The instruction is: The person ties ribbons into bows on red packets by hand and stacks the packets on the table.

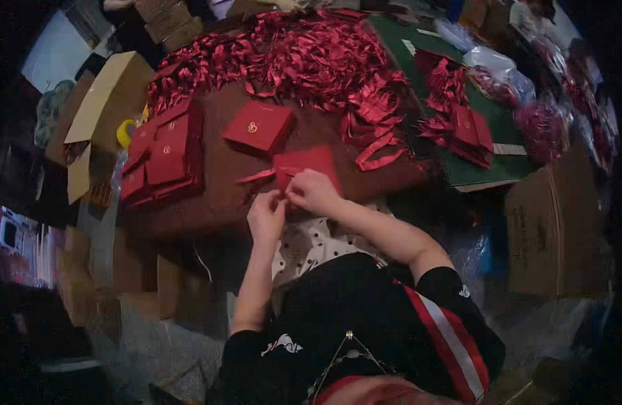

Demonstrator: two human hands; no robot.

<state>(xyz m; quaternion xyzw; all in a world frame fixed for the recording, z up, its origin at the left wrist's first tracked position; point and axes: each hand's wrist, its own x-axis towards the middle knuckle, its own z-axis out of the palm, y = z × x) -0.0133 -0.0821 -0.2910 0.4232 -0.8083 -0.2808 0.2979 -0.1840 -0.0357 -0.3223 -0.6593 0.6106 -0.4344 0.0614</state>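
Note:
My left hand (267, 216) and my right hand (312, 192) meet at the near edge of a flat red packet (324, 159) on the brown table. Both are closed in a pinch, fingertips almost touching. What lies between the fingertips is too small to make out. My right hand partly covers the packet. A strip of red ribbon (255, 177) sticks out from the packet's left side, just beyond my left fingers. Behind it, slightly left, lies a stack of red packets (258, 127) with a gold emblem on top.
More stacked red packets (166, 158) stand at the table's left. A large heap of red ribbons (304, 57) covers the far side. On a green surface (473, 177) at right lie red packets (471, 128) and clear bags (493, 67). Cardboard boxes (112, 101) flank the table.

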